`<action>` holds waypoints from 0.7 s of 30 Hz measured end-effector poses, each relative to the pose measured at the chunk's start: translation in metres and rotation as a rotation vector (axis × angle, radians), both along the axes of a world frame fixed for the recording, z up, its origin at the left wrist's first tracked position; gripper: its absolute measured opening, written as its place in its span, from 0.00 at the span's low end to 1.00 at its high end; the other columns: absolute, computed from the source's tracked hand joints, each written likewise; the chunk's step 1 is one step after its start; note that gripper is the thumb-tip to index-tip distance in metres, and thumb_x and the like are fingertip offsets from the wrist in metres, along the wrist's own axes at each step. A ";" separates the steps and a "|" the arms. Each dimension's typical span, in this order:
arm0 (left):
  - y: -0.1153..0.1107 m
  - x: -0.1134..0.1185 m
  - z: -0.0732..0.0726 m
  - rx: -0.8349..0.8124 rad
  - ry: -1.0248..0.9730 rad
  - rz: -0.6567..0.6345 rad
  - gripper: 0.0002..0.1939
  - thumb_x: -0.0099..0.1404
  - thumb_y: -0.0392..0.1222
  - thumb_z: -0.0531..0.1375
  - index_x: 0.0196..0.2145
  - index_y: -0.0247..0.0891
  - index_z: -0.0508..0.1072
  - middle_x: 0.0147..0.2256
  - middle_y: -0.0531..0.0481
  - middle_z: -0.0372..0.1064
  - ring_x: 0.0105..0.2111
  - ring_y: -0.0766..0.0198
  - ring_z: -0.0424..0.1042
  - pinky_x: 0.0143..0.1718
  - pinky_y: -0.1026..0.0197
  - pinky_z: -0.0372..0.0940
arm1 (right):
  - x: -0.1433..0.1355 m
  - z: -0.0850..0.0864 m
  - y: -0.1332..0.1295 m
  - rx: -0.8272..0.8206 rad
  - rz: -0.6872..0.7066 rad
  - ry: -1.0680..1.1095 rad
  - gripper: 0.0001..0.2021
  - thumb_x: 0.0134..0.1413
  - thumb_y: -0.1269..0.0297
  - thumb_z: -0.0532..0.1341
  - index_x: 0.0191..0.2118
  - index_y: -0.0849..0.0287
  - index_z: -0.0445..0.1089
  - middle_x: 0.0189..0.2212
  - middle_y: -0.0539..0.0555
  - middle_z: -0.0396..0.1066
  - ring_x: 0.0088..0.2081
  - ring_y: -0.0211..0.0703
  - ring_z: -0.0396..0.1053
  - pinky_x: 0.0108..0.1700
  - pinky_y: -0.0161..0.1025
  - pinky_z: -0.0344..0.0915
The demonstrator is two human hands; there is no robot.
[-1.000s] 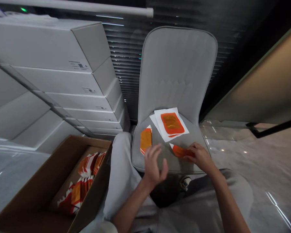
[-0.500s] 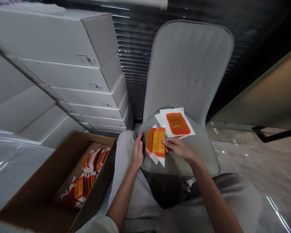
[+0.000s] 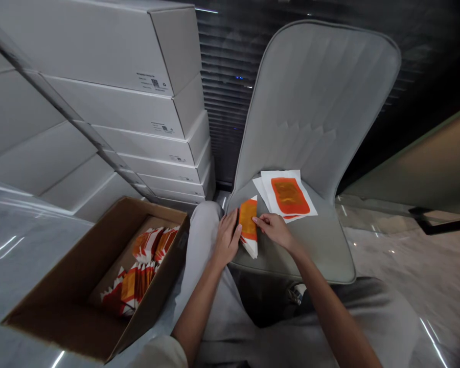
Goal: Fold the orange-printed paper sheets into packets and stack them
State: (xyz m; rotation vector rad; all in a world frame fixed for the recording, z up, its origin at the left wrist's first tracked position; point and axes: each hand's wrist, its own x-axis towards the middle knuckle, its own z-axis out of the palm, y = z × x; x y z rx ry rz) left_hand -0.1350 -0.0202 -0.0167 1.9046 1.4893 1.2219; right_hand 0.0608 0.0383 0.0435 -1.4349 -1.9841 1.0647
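A small stack of folded orange-and-white papers (image 3: 248, 220) stands on the front left of the grey chair seat (image 3: 310, 250). My right hand (image 3: 275, 230) pinches the stack's right edge between thumb and fingertips. Along the left edge lies my left hand (image 3: 226, 239), its fingers stretched out and its thumb apart, touching the papers near their lower left side. Behind the stack, flat white sheets (image 3: 266, 191) with an orange printed square (image 3: 290, 195) on the top one overlap on the seat.
An open cardboard box (image 3: 53, 286) on the floor at my left holds several bundles of folded orange-and-white papers (image 3: 132, 289). White cartons (image 3: 138, 112) are stacked behind it. The chair back (image 3: 318, 97) rises ahead, before dark blinds (image 3: 224, 102).
My left hand has tilted over and come against the stack's left edge. The two fanned folded papers now lie together as one stack. The view has shifted slightly.
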 end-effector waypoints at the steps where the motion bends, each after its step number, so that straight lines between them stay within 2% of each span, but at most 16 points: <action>1: 0.000 0.000 -0.001 -0.001 -0.007 0.004 0.27 0.78 0.48 0.45 0.71 0.44 0.53 0.68 0.45 0.56 0.68 0.56 0.55 0.70 0.43 0.47 | 0.000 0.000 0.000 0.021 -0.009 -0.009 0.24 0.63 0.42 0.56 0.24 0.55 0.67 0.19 0.48 0.68 0.24 0.40 0.64 0.28 0.37 0.57; 4: -0.001 -0.001 -0.003 -0.008 -0.042 0.021 0.27 0.78 0.50 0.45 0.70 0.43 0.53 0.68 0.44 0.56 0.68 0.55 0.55 0.70 0.42 0.47 | 0.006 0.001 0.000 0.081 -0.040 -0.013 0.23 0.65 0.41 0.54 0.31 0.55 0.70 0.25 0.51 0.72 0.28 0.43 0.68 0.31 0.37 0.61; 7: -0.003 -0.002 -0.006 -0.007 -0.070 0.020 0.29 0.77 0.51 0.46 0.71 0.44 0.50 0.69 0.43 0.53 0.69 0.54 0.54 0.70 0.43 0.47 | 0.028 0.003 0.007 0.195 -0.098 -0.093 0.22 0.66 0.43 0.54 0.42 0.58 0.72 0.35 0.57 0.75 0.36 0.49 0.72 0.40 0.42 0.66; 10: -0.004 -0.003 -0.008 -0.003 -0.080 0.008 0.29 0.78 0.51 0.45 0.72 0.45 0.48 0.69 0.44 0.52 0.69 0.54 0.53 0.70 0.43 0.46 | 0.068 0.004 0.021 0.498 -0.121 -0.547 0.27 0.65 0.45 0.57 0.58 0.62 0.67 0.53 0.68 0.69 0.54 0.60 0.68 0.52 0.50 0.64; 11: -0.004 -0.004 -0.008 -0.002 -0.085 0.013 0.29 0.78 0.51 0.45 0.72 0.45 0.48 0.69 0.44 0.52 0.69 0.54 0.53 0.70 0.43 0.47 | 0.083 0.003 0.026 0.545 -0.107 -0.680 0.30 0.65 0.45 0.55 0.62 0.63 0.64 0.59 0.71 0.65 0.59 0.63 0.65 0.55 0.52 0.63; 12: -0.004 -0.004 -0.009 0.001 -0.092 0.023 0.29 0.78 0.51 0.45 0.72 0.45 0.48 0.69 0.43 0.53 0.69 0.54 0.53 0.70 0.42 0.48 | 0.096 0.003 0.031 0.545 -0.085 -0.712 0.30 0.66 0.46 0.55 0.63 0.64 0.62 0.61 0.71 0.63 0.61 0.63 0.63 0.56 0.52 0.62; 14: -0.004 -0.003 -0.011 0.001 -0.104 0.043 0.29 0.77 0.52 0.45 0.72 0.45 0.50 0.69 0.43 0.53 0.68 0.53 0.54 0.69 0.42 0.49 | 0.117 0.003 0.040 0.523 -0.054 -0.785 0.28 0.66 0.49 0.57 0.63 0.63 0.64 0.58 0.69 0.69 0.57 0.59 0.68 0.55 0.51 0.62; 16: -0.003 -0.003 -0.013 -0.003 -0.120 0.048 0.29 0.77 0.52 0.45 0.71 0.44 0.52 0.68 0.43 0.54 0.68 0.53 0.55 0.69 0.41 0.49 | 0.128 0.002 0.044 0.487 -0.029 -0.884 0.23 0.65 0.53 0.60 0.60 0.61 0.68 0.48 0.65 0.76 0.48 0.55 0.74 0.55 0.50 0.62; 18: -0.002 -0.002 -0.014 -0.009 -0.152 0.049 0.29 0.77 0.54 0.45 0.71 0.44 0.53 0.68 0.42 0.55 0.68 0.53 0.55 0.69 0.42 0.49 | 0.131 0.001 0.045 0.477 -0.004 -0.969 0.19 0.64 0.56 0.61 0.56 0.59 0.71 0.41 0.63 0.79 0.43 0.54 0.76 0.55 0.51 0.60; 21: -0.002 -0.002 -0.012 -0.011 -0.213 0.054 0.30 0.77 0.55 0.45 0.70 0.43 0.53 0.68 0.42 0.56 0.67 0.53 0.56 0.69 0.42 0.49 | 0.127 0.000 0.041 0.512 0.032 -0.983 0.15 0.63 0.58 0.61 0.51 0.58 0.74 0.38 0.61 0.80 0.43 0.53 0.76 0.58 0.51 0.55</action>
